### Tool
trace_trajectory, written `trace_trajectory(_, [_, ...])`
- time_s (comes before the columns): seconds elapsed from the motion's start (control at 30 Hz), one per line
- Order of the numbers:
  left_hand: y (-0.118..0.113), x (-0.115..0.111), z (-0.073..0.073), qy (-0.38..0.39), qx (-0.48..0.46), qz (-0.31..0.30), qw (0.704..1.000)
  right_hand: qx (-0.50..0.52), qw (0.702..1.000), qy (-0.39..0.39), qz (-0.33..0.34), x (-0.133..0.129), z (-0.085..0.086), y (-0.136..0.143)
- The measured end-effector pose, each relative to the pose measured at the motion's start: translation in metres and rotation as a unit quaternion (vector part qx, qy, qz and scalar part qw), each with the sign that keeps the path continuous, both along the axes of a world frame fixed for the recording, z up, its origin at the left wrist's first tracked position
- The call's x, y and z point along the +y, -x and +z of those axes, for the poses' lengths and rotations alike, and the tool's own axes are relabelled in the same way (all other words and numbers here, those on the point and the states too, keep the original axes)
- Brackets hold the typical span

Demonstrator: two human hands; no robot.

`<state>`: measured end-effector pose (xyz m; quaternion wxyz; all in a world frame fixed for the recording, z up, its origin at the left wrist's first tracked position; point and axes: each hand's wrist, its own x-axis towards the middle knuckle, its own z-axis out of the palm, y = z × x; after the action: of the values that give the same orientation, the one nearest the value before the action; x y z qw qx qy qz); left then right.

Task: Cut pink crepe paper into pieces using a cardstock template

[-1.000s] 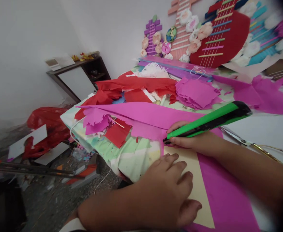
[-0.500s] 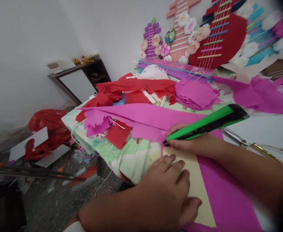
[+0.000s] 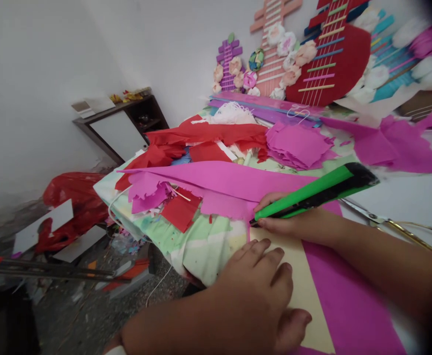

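Note:
My left hand (image 3: 258, 291) lies palm down with its fingers spread on a cream sheet of card (image 3: 304, 296). Under the card is a magenta sheet (image 3: 352, 296), showing along its right side. My right hand (image 3: 285, 224) is closed around a green and black utility knife (image 3: 312, 192), tilted with its tip low at the card's far left corner. Whether the blade touches the paper is too small to tell. A strip of magenta paper (image 3: 230, 182) stretches leftward from beside the knife tip. Gold-handled scissors (image 3: 385, 219) lie beyond my right forearm.
Red paper scraps (image 3: 208, 133), a stack of magenta pieces (image 3: 299, 145) and white string (image 3: 234, 113) cover the cloth-topped table (image 3: 204, 246). Decorated paper guitars (image 3: 334, 64) lean on the wall behind. Left of the table edge, a red bag (image 3: 71, 197) and scraps lie on the floor.
The camera view has shifted slightly. Both hands and the utility knife stay almost in the same place on the card.

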<state>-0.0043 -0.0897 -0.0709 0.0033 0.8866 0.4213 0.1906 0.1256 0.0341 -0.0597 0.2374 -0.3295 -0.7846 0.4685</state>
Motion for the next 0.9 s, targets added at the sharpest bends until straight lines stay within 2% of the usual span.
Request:
trace_trajectory(0.17, [0.000,0.001,0.001,0.012,-0.006,-0.005,1.000,-0.027,0.999,0.023,0.007,0.002,-0.001,-0.005])
trace_trajectory(0.33, [-0.001,0.002,0.000,0.036,-0.007,-0.015,0.999,-0.038,0.999,-0.006,0.024,0.003,-0.004,-0.005])
trace_trajectory(0.5, [0.000,0.002,-0.001,0.016,-0.020,-0.019,0.999,-0.051,0.998,-0.018,0.024,0.000,0.001,-0.004])
trace_trajectory(0.7, [0.000,0.001,0.000,0.026,-0.013,-0.023,0.999,-0.065,0.997,0.029,-0.008,-0.009,0.018,-0.004])
trace_trajectory(0.8, [-0.001,0.002,0.001,0.024,-0.015,-0.030,0.999,-0.061,0.997,0.049,-0.027,-0.010,0.017,-0.004])
trace_trajectory(0.9, [-0.001,0.002,0.002,0.013,-0.018,-0.020,1.000,-0.049,0.998,0.033,-0.026,-0.009,0.011,-0.004])
